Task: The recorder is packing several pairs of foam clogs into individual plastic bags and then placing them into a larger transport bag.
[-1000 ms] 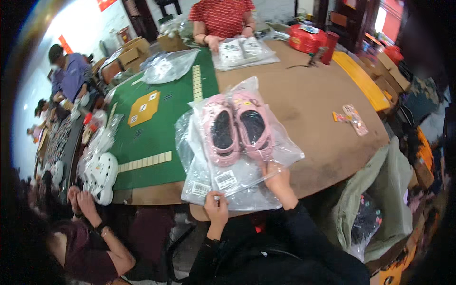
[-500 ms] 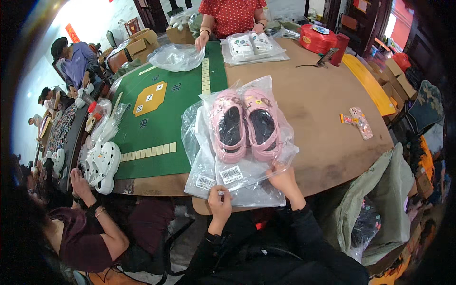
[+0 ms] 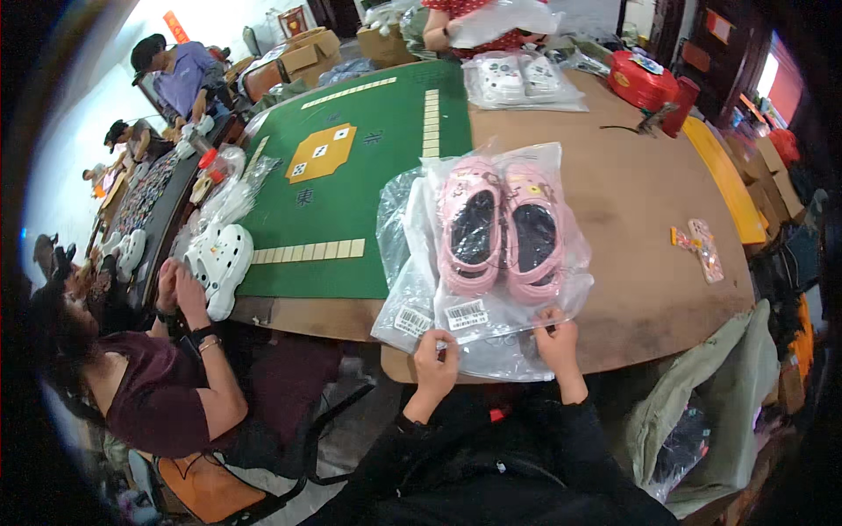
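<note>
We have both forearms coming up from the lower edge in dark sleeves, wrists bent toward the table edge. Our left hand [image 3: 436, 366] pinches the near edge of the clear plastic bag [image 3: 491, 263] between thumb and fingers, just below a white label. Our right hand [image 3: 559, 342] grips the same near edge further along, fingers curled over the film. Both hands are closed on the bag, a little apart from each other.

The bag lies flat on the brown table [image 3: 649, 219], at its near edge, partly overlapping the green mat [image 3: 351, 193]. It is transparent and crinkled, and through it we see the pink clogs [image 3: 500, 230] lying side by side with dark openings up and toes pointing away from us. More empty bags lie underneath, spreading out to the left.

Counting now: two pink clogs in one bag, two white labels at the near edge. Across the table another bag holds two white clogs [image 3: 519, 77]. To the left, a loose pair of white clogs [image 3: 219, 263] sits before a seated person in a maroon top [image 3: 158, 394]. One red case [image 3: 645, 81] rests at the far right.
</note>
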The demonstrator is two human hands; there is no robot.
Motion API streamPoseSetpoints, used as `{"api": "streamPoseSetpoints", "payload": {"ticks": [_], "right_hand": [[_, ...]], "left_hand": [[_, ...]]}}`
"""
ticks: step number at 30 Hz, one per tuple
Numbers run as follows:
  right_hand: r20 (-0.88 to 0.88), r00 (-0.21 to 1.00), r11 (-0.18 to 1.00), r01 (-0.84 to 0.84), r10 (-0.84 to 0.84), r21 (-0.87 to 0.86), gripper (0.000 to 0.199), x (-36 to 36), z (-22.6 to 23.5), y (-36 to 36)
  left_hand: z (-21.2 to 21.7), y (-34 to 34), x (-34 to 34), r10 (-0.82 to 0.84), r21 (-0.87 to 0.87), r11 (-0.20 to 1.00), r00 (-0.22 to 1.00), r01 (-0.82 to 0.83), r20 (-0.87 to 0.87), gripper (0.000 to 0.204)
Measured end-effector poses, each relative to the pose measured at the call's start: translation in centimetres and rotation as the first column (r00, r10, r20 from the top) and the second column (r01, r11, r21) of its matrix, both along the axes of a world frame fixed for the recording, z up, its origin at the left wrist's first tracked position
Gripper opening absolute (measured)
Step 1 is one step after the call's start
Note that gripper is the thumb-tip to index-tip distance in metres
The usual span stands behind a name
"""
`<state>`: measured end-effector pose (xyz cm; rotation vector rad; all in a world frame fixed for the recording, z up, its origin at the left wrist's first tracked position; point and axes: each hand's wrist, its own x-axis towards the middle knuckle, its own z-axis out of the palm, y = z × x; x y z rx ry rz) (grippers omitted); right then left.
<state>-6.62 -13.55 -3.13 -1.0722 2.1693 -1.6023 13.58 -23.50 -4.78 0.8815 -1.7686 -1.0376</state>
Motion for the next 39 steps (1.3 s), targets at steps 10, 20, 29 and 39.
{"api": "streamPoseSetpoints", "payload": {"ticks": [10,20,29,39], "right_hand": [[-0.065,0.998,0.996,0.02,-0.015,0.088,0.017,-0.9,-1.4,0.9],[0.097,0.995,0.999,-0.02,0.023,-0.025,0.019,0.0,0.8,0.1],[0.047,0.999,1.0,-0.025,0.026,-0.013,0.018,-0.5,-0.6,0.2],[0.055,0.998,0.999,-0.026,0.027,-0.02,0.014,-0.3,-0.1,0.4]], "left_hand": [[2.3,0.8,-0.3,-0.011,0.108,0.994,0.999,0.007,0.043,0.012],[2.5,0.6,-0.2,-0.021,0.041,0.999,0.998,0.018,0.053,0.012],[2.5,0.5,-0.1,-0.035,0.01,0.999,0.997,0.034,0.07,0.011],[1.8,0.4,-0.3,-0.018,-0.031,0.999,0.998,0.019,0.059,0.011]]}}
